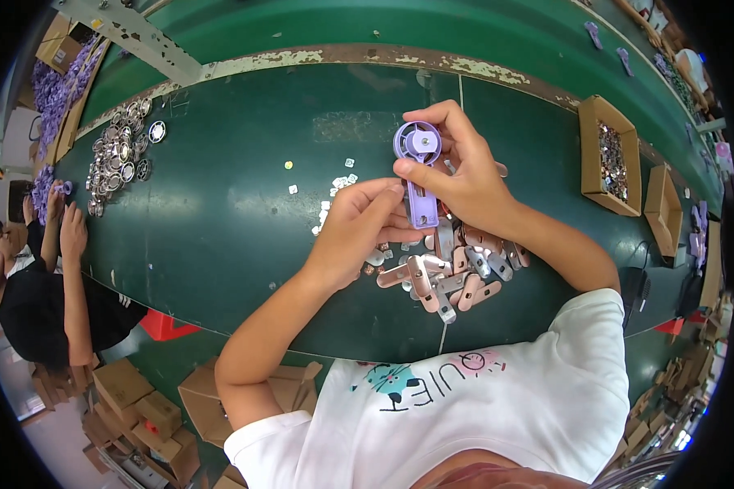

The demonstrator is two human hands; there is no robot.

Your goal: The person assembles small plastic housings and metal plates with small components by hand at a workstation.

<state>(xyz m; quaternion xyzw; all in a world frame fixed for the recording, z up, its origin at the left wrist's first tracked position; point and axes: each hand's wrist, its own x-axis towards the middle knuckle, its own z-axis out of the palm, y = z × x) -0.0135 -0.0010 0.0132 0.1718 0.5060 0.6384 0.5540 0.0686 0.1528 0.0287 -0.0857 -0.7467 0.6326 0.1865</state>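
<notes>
Both my hands are closed around a purple plastic piece [423, 210] with a round, open ring head and a straight handle, like the shell of a small hand-held fan. My right hand [469, 175] grips the ring and upper handle, thumb on the front. Lower down, my left hand [357, 222] pinches the handle from its left side, with fingers behind it. Just beneath them lies a heap of rounded metal strips [421, 277], copper-coloured and silver. Small white square parts [326, 205] are scattered beside my left hand, some partly hidden by it.
A pile of round metal rings [122, 155] covers the table's far left. Cardboard boxes [589, 155] of small parts stand at the right. Beyond the painted ledge [302, 59] runs a green belt. A co-worker's hands [73, 232] work at the left edge, near purple parts.
</notes>
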